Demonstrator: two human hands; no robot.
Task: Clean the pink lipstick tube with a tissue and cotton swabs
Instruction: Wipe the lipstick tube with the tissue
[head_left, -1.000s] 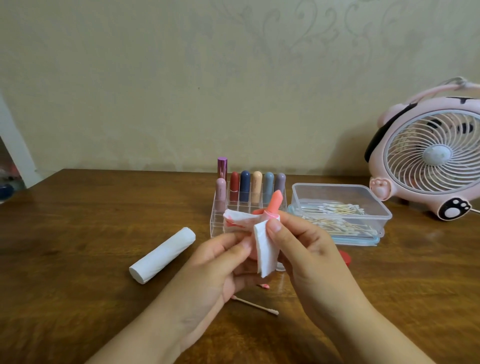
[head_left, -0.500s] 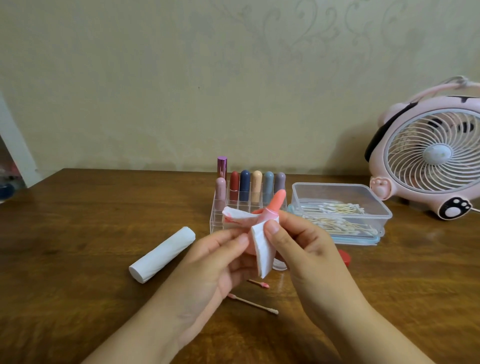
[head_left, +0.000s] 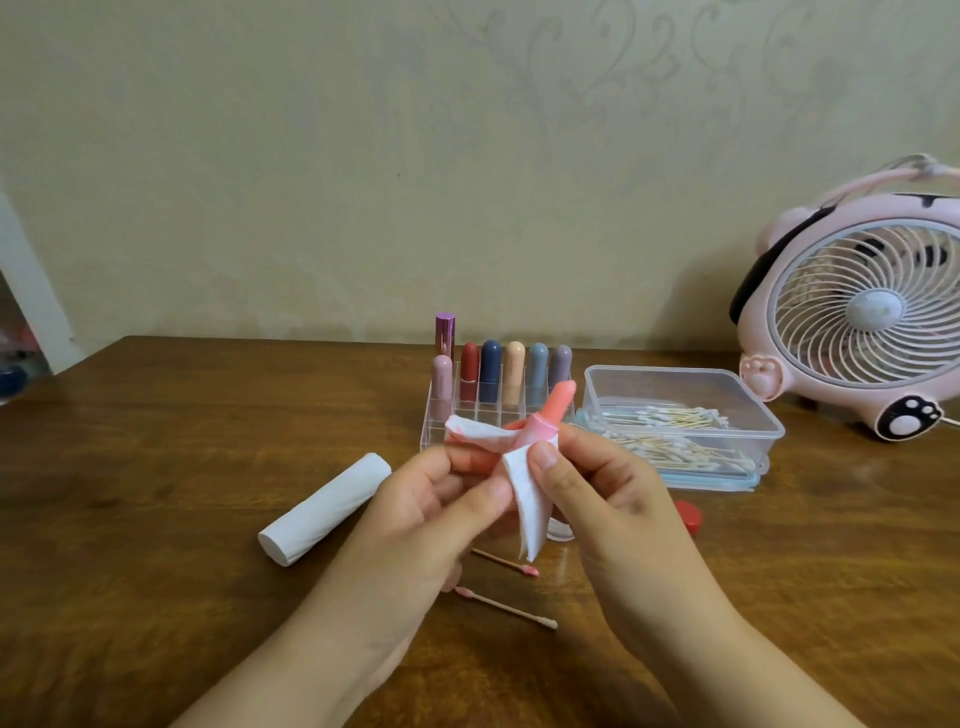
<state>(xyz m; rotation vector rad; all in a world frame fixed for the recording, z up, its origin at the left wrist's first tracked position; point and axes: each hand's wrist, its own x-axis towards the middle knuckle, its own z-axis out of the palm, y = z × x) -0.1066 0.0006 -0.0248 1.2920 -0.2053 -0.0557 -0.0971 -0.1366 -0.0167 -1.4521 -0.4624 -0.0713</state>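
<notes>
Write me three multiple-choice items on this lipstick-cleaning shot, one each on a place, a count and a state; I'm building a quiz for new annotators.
1. Where does the white tissue roll lie?
A. in the plastic box
B. on the table, left of the hands
C. on the fan

2. How many used cotton swabs lie on the table near the hands?
A. two
B. five
C. none

3. What state is the pink lipstick tube in?
A. capped in the organizer
B. lying on the table
C. uncapped, wrapped in tissue

Key: 1 B, it rests on bare wood left of the left hand. 2 A, one swab and another. 3 C, the bullet sticks out above the tissue held by the right hand.
</notes>
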